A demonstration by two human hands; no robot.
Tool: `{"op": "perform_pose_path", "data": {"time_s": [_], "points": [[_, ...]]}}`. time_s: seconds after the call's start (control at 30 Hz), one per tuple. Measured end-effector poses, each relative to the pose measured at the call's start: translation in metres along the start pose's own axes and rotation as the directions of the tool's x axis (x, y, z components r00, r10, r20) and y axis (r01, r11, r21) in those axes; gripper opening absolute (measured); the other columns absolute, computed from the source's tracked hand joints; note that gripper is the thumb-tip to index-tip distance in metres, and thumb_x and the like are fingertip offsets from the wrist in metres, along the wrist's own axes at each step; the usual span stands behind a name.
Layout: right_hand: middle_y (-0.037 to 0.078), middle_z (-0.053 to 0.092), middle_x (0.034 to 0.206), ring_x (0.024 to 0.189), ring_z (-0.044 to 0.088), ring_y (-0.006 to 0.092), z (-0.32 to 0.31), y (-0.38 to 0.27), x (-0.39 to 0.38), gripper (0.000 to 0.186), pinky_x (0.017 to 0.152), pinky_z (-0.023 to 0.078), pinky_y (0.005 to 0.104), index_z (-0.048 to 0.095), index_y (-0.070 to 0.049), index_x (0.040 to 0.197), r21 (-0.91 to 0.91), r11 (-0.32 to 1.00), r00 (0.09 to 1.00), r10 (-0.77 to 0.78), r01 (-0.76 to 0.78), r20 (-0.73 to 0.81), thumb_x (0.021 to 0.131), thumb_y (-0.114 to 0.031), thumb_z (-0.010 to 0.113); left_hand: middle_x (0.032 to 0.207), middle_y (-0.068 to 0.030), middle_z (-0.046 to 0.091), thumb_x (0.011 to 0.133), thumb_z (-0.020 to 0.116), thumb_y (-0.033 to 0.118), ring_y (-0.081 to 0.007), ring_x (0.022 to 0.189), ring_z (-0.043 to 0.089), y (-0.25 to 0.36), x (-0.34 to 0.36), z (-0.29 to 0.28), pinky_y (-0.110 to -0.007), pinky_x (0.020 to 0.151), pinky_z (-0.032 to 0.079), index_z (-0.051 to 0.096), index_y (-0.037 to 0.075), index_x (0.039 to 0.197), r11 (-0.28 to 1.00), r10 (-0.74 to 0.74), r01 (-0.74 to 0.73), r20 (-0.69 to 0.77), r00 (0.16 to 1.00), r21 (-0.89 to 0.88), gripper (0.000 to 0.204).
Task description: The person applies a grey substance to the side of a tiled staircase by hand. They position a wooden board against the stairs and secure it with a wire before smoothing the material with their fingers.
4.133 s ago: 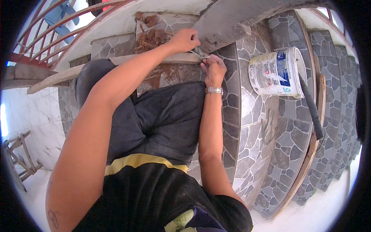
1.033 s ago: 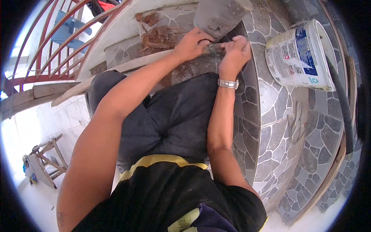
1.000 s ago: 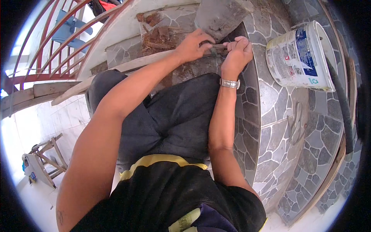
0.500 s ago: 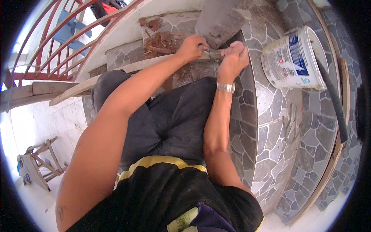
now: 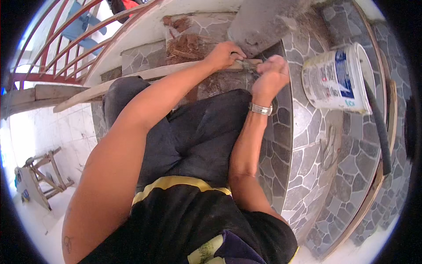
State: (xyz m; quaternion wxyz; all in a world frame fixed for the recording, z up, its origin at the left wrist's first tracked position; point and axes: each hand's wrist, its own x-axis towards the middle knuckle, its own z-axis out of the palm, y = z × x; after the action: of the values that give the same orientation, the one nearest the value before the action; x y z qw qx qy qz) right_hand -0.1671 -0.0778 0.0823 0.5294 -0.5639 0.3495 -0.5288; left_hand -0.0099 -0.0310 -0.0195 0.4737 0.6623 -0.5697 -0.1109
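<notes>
Two hands meet at a step's edge: the left hand point(image 5: 225, 55) and the right hand point(image 5: 273, 75) both pinch a small grey metal tool point(image 5: 250, 63), thin and mortar-smeared, against a pale wooden plank point(image 5: 145, 77). A white bucket point(image 5: 336, 79) stands nearby.

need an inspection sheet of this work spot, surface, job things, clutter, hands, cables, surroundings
surface: curved steps clad in grey stone-pattern tile; a bare patch of brown mortar shows on the riser above.
job's things: wooden batten laid along the step edge; a small tool between the hands, too small to tell its kind.
clutter: white plastic bucket on the tread, a dark hose beside it.
grippers: left hand closed on the batten end; right hand fisted beside it, metal watch on the wrist.
cables: nothing seen.
surroundings: red stair railing, wooden trestle on the white tiled floor below.
</notes>
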Motion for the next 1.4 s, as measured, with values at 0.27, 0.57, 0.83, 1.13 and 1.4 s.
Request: {"op": "perform_pose_path", "data": {"time_s": [0.27, 0.57, 0.83, 1.13, 1.4], "points": [[0.005, 0.060, 0.084, 0.083, 0.057, 0.0149, -0.005, 0.024, -0.020, 0.025, 0.080, 0.047, 0.0309, 0.059, 0.000, 0.095, -0.237, 0.948, 0.934, -0.127, 0.213, 0.333, 0.104, -0.018, 0.043, 0.090, -0.0159, 0.067, 0.081, 0.071, 0.012, -0.0344, 0.090, 0.062, 0.011, -0.002, -0.002, -0.041, 0.081, 0.050, 0.071, 0.005, 0.093, 1.000, 0.019, -0.019, 0.007, 1.000, -0.003, 0.014], [0.006, 0.054, 0.063, 0.054, 0.051, 0.0150, 0.004, 0.048, 0.014, 0.028, 0.056, 0.044, 0.0321, 0.053, -0.001, 0.085, 0.237, 0.961, 0.986, 0.121, -0.145, 0.114, 0.103, -0.018, 0.042, 0.093, -0.0150, 0.063, 0.083, 0.065, 0.007, -0.0387, 0.092, 0.061, 0.023, -0.008, 0.003, -0.045, 0.079, 0.050, 0.068, 0.005, 0.095, 0.995, 0.073, -0.072, -0.004, 0.997, 0.076, 0.013], [0.002, 0.047, 0.061, 0.054, 0.046, 0.0121, 0.015, 0.027, -0.002, 0.025, 0.056, 0.045, 0.0310, 0.056, 0.000, 0.085, 0.095, 0.987, 0.991, 0.126, -0.129, 0.039, 0.101, -0.014, 0.043, 0.093, -0.0158, 0.061, 0.082, 0.065, 0.008, -0.0390, 0.092, 0.060, 0.016, -0.005, 0.004, -0.045, 0.079, 0.050, 0.070, 0.009, 0.098, 0.996, 0.062, -0.063, 0.022, 0.998, 0.057, 0.017], [0.009, 0.067, 0.082, 0.067, 0.062, 0.0122, -0.019, 0.036, -0.011, 0.016, 0.065, 0.049, 0.0285, 0.064, 0.002, 0.103, -0.211, 0.976, 0.988, -0.012, 0.045, 0.153, 0.095, -0.009, 0.056, 0.095, -0.0113, 0.073, 0.095, 0.057, 0.016, -0.0184, 0.090, 0.067, 0.008, 0.006, -0.011, -0.035, 0.081, 0.052, 0.071, 0.007, 0.106, 0.762, -0.483, 0.480, 0.111, 0.868, -0.435, 0.021], [0.017, 0.070, 0.091, 0.072, 0.067, 0.0235, -0.004, 0.029, -0.018, 0.026, 0.066, 0.052, 0.0354, 0.063, 0.006, 0.110, -0.396, 0.901, 0.981, -0.194, 0.175, -0.008, 0.090, -0.010, 0.065, 0.097, -0.0126, 0.074, 0.080, 0.061, 0.019, -0.0252, 0.093, 0.069, -0.015, 0.011, -0.017, -0.036, 0.083, 0.052, 0.077, 0.007, 0.096, 0.939, -0.342, 0.341, 0.194, 0.919, 0.042, 0.025]]}}
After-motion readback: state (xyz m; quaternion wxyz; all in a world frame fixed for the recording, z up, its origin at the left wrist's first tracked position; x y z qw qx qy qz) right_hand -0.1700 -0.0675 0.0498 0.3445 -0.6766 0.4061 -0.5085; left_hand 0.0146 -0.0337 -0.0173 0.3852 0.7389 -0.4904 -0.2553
